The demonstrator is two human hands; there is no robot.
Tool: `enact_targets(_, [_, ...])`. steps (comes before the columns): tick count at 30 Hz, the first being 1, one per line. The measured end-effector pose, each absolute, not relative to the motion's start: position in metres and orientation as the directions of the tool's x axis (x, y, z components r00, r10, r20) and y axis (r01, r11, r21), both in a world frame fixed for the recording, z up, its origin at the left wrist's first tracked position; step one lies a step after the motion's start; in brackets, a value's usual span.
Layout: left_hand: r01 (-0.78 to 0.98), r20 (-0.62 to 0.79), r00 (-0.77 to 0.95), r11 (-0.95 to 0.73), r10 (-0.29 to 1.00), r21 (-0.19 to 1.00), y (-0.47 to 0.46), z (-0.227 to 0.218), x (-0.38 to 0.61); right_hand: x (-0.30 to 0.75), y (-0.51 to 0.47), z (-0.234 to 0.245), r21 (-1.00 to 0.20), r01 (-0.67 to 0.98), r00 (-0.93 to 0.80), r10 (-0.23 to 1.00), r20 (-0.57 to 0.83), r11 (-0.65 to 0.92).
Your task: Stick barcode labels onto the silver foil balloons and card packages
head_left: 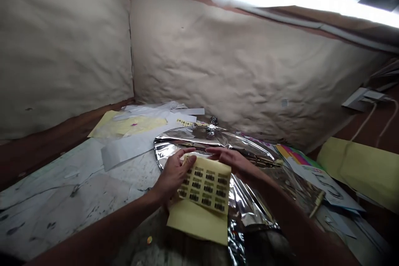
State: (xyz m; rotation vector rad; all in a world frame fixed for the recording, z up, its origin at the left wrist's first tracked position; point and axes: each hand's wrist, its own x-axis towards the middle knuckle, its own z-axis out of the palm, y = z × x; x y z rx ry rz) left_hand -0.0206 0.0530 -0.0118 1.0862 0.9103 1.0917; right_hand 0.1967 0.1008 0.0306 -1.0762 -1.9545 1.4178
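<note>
My left hand (172,175) grips the left edge of a yellow sticker sheet (205,187) printed with several black barcode labels, thumb on top. My right hand (229,159) pinches at the sheet's top edge with fingers curled; what is between the fingertips is too small to make out. The sheet is held just above a crinkled silver foil balloon (249,199) spread on the table. The sheet's lower half is bare yellow backing.
Loose white and yellow papers (134,126) lie at the back left on a marked tabletop (62,199). Colourful printed packets (299,162) and a yellow sheet (361,166) lie to the right. Padded beige walls (218,62) enclose the back, with a cabled socket (363,97).
</note>
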Motion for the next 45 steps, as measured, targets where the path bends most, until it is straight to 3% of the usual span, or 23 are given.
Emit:
enact_targets(4, [-0.269,-0.012,0.312,0.101,0.950,0.958,0.056,-0.024,-0.016,0.202,0.073,0.010,-0.974,0.216,-0.433,0.901,-0.033,0.068])
enact_targets(8, [-0.197,-0.016,0.315,0.082,0.949,0.977,0.053,-0.026,-0.010,0.205,0.079,-0.002,-0.955,0.269,-0.441,0.897,-0.005,0.127])
enact_targets(13, [-0.043,0.015,0.320,-0.001,0.947,0.999,0.050,-0.028,-0.004,0.195,0.068,0.000,-0.746,0.462,-0.385,0.866,0.318,0.479])
enact_targets(18, [0.058,0.051,0.334,-0.075,0.941,0.996,0.046,-0.032,-0.004,0.180,0.054,0.000,-0.570,0.575,-0.357,0.807,0.469,0.586])
enact_targets(21, [0.129,0.070,0.314,-0.115,0.947,0.985,0.046,-0.033,-0.006,0.179,0.052,-0.003,-0.540,0.583,-0.355,0.788,0.503,0.607])
enact_targets(29, [0.235,0.242,0.276,-0.310,0.930,0.921,0.043,-0.032,-0.008,0.176,0.050,0.000,-0.621,0.546,-0.336,0.826,0.453,0.563])
enact_targets(36, [0.334,0.247,0.222,-0.312,0.943,0.890,0.043,-0.032,-0.008,0.173,0.045,-0.001,-0.417,0.619,-0.366,0.714,0.596,0.666])
enact_targets(45, [0.296,0.248,0.256,-0.319,0.935,0.900,0.041,-0.031,-0.010,0.172,0.046,0.006,-0.687,0.511,-0.266,0.855,0.446,0.517])
